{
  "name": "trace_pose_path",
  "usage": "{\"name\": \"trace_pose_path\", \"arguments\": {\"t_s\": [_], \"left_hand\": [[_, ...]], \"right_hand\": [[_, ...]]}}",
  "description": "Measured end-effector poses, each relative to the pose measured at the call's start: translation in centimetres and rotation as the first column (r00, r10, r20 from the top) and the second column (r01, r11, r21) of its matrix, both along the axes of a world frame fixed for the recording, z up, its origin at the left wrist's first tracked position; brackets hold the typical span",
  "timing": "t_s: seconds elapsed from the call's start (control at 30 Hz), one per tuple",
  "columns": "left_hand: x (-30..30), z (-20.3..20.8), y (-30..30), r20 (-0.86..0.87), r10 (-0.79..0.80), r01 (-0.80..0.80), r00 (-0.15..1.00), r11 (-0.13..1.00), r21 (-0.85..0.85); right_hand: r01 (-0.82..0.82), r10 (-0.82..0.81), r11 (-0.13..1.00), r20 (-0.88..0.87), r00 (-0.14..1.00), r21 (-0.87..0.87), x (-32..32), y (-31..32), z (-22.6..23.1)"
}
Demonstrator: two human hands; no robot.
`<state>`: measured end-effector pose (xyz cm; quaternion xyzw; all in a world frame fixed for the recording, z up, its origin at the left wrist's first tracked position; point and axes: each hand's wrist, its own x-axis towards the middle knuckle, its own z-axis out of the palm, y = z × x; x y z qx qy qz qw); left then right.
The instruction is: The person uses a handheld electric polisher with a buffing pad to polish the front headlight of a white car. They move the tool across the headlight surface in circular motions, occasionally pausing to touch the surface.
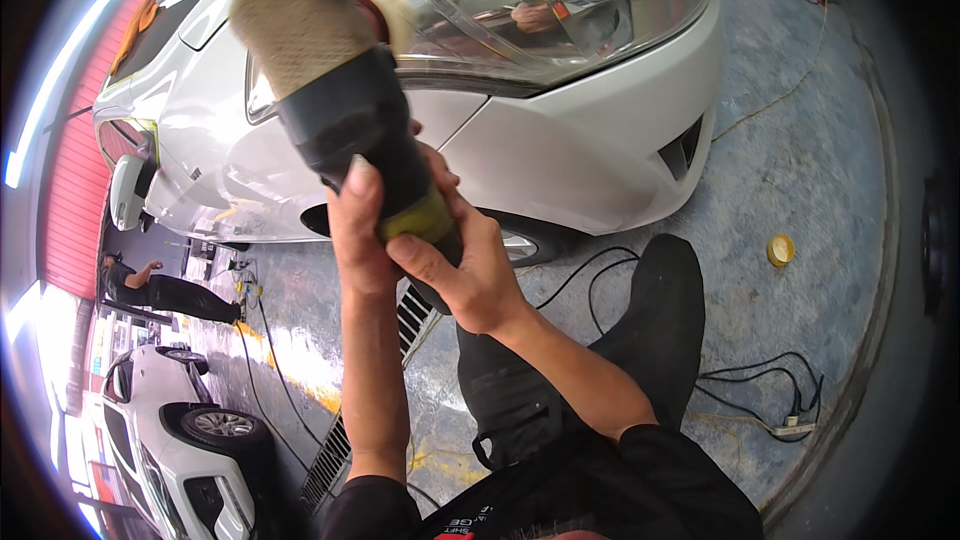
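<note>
A black power tool [350, 120] with a dusty tan head, a yellow-green band and a blurred red disc at its far side is raised before the glossy headlight [490, 15] of a white car [590, 150], and whether the disc touches it I cannot tell. The fingers of the left hand [365, 235] and right hand [475, 275] are both wrapped around its body. The grey floor [750, 190], mottled and worn, bears black cables [770, 370] and a yellow-rimmed round container [780, 249], with a second white car [150, 420] and another person [165, 290] at left.
</note>
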<state>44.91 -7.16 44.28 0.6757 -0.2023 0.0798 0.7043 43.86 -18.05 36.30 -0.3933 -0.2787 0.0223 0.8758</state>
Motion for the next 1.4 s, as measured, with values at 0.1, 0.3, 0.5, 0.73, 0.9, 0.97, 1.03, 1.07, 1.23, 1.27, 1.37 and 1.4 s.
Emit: {"name": "trace_pose_path", "arguments": {"t_s": [0.1, 0.3, 0.5, 0.73, 0.9, 0.97, 1.03, 1.07, 1.23, 1.27, 1.37, 1.4], "left_hand": [[0.0, 0.0, 0.1, 0.024, -0.001, 0.005, 1.0, 0.988, -0.156], [0.1, -1.5, -3.5, 0.044, 0.083, -0.078, 0.996, 0.99, -0.118], [0.8, -1.3, -11.8, -0.12, 0.124, -0.103, 0.985, 0.981, 0.162], [3.6, -3.3, -18.7, -0.009, 0.087, -0.082, 0.996, 0.965, 0.25], [3.3, -4.2, -18.3, 0.033, 0.135, -0.138, 0.99, 0.915, 0.379], [2.9, -4.6, -17.4, 0.049, 0.138, -0.146, 0.989, 0.891, 0.43], [2.1, -4.2, -16.0, 0.062, 0.142, -0.154, 0.988, 0.857, 0.491], [1.7, -4.2, -15.1, 0.079, 0.148, -0.168, 0.986, 0.851, 0.497], [0.1, -4.3, -11.1, 0.046, 0.183, -0.182, 0.982, 0.86, 0.477], [-0.1, -4.1, -11.2, 0.042, 0.179, -0.177, 0.983, 0.853, 0.492], [0.6, -4.4, -12.0, 0.13, 0.17, -0.212, 0.977, 0.836, 0.506], [1.5, -4.6, -13.2, 0.155, 0.136, -0.198, 0.978, 0.827, 0.526]], "right_hand": [[0.04, -0.036, 0.99, 0.031, 0.999, -0.134, 0.6, -0.6, 0.9], [0.051, -0.05, 0.995, 0.016, 0.999, -0.089, 0.8, -4.4, 0.3], [0.012, 0.007, 0.983, -0.099, 0.995, 0.185, 0.9, -10.1, -4.8], [0.113, -0.053, 0.931, -0.177, 0.983, 0.346, 2.7, -13.3, -10.4], [0.195, -0.12, 0.894, -0.203, 0.972, 0.403, 2.2, -11.5, -11.2], [0.17, -0.085, 0.879, -0.204, 0.975, 0.445, 1.7, -9.9, -12.3], [0.094, -0.003, 0.851, -0.174, 0.985, 0.517, 1.4, -7.9, -13.6], [0.075, 0.013, 0.863, -0.169, 0.985, 0.5, 1.1, -6.9, -14.5], [0.177, -0.143, 0.943, -0.138, 0.98, 0.281, 0.2, -0.8, -16.8], [0.203, -0.184, 0.946, -0.097, 0.978, 0.253, 0.3, -0.8, -16.6], [0.24, -0.231, 0.933, -0.067, 0.971, 0.267, 1.3, -2.5, -15.4], [0.272, -0.254, 0.922, -0.102, 0.962, 0.276, 1.7, -4.2, -15.3]]}}
